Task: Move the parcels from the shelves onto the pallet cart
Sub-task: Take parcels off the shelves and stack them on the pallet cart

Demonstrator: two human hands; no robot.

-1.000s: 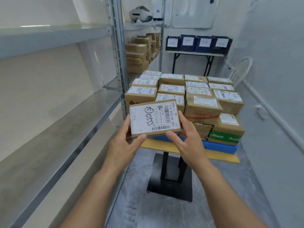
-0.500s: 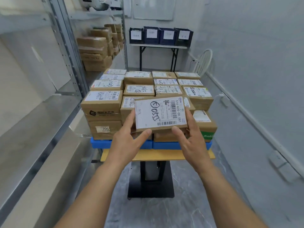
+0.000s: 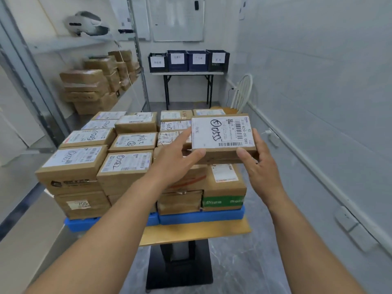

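Observation:
I hold a flat brown parcel (image 3: 222, 134) with a white barcode label between both hands, above the right side of the loaded cart. My left hand (image 3: 176, 162) grips its left edge, thumb on the front side. My right hand (image 3: 258, 166) grips its right edge the same way. Below it, several labelled brown parcels (image 3: 125, 166) are stacked in rows on the blue pallet (image 3: 197, 218), which sits on a yellow board (image 3: 195, 232) over a black pedestal. More brown parcels (image 3: 89, 88) remain on the metal shelf at the left.
The metal shelving (image 3: 25, 164) runs along the left. A white headset (image 3: 84, 23) lies on the upper shelf. At the back stand a folding table (image 3: 187, 75) with dark crates (image 3: 188, 60) and a white chair (image 3: 241, 92). A grey wall (image 3: 328, 102) closes the right side.
I have turned from the shelf toward the cart. The parcel has moved right and farther out, from in front of the cart's near edge to above its right-hand rows. Both hands still hold it.

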